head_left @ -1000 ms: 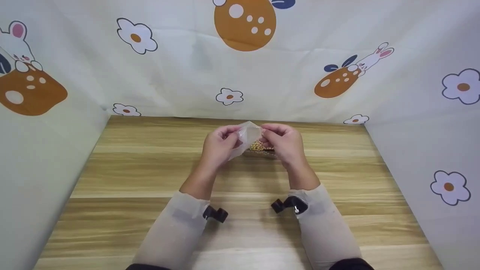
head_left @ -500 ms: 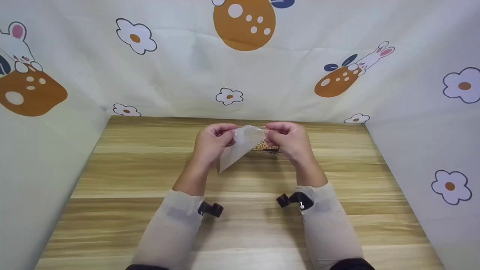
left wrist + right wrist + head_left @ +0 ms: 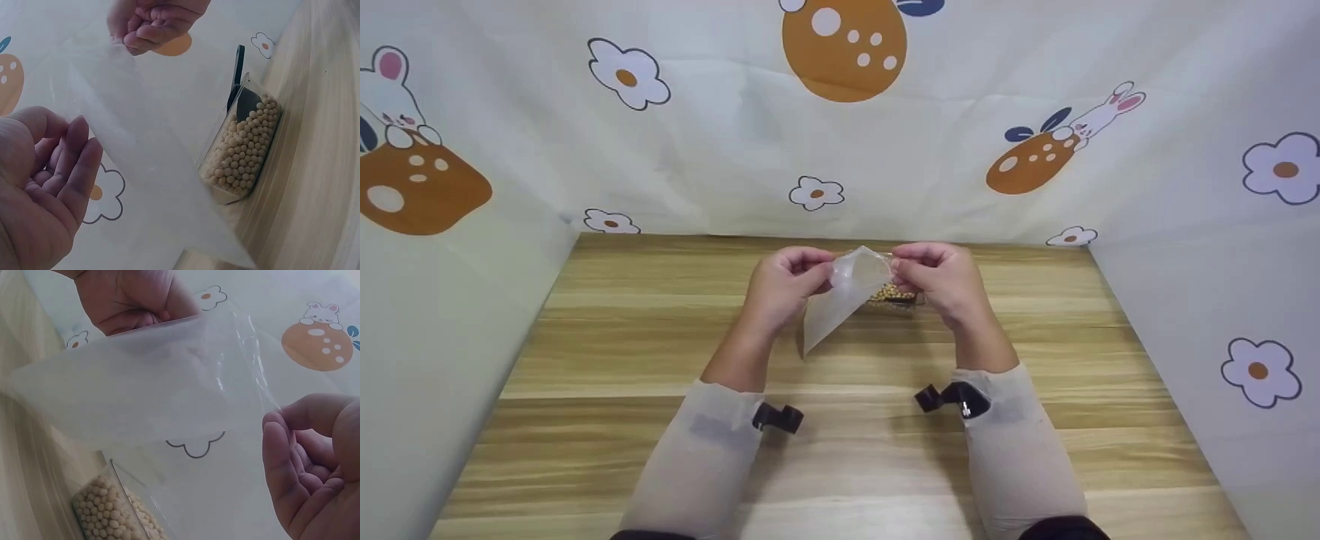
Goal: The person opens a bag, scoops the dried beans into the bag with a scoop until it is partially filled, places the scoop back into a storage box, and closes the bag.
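Note:
A translucent, cone-shaped plastic bag hangs between both hands, its narrow tip pointing down toward the left. My left hand pinches one side of its upper edge between thumb and fingers. At the opposite side of that edge, my right hand pinches the film, as the right wrist view shows closely. Beyond the bag stands a clear rectangular container filled with round, pale yellow soybeans. A dark scoop is stuck in the beans with its handle upward. In the head view the bag and right hand partly hide the container.
The wood-grain tabletop runs under both forearms. A printed cloth with flowers and rabbits rises at its back and sides. Black camera mounts sit on both wrists, over pale sleeves.
The hands have drawn apart, the left one to the left and the right one to the right. Between them the bag has spread wider, and its tip hangs lower.

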### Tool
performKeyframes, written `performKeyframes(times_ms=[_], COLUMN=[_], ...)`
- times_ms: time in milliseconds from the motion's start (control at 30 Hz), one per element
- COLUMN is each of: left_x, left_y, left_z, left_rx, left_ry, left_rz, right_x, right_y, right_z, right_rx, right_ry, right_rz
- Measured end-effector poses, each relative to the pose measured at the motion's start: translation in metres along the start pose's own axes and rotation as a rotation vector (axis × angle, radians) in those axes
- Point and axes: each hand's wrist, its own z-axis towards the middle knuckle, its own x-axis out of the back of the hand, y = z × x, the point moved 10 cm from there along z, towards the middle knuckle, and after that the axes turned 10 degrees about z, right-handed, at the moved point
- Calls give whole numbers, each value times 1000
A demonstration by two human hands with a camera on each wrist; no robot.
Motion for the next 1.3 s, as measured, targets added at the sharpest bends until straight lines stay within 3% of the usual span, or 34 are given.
performKeyframes(times_ms=[333,433,600,700,800,1133,1300], left_x=[-16,-20,-28,-32,-33,-37,-35], left_y=[10,14,25,28,28,27,27], left_z=[-6,-7,-13,-15,-16,-17,-18], left_rx=[-108,-182,-351,-416,-431,-464,-482], left_ry=[-56,-78,-126,-137,-128,-102,-53], left_rz=[58,91,224,294,317,258,258], right_x=[-3,-2,-3,-3,-3,-5,-6], right_y=[3,2,0,1,3,6,6], right_z=[0,0,0,0,1,1,1], right_rx=[7,18,43,44,40,41,42], right_ry=[62,69,72,75,76,79,79], right_rz=[102,118,136,138,142,143,138])
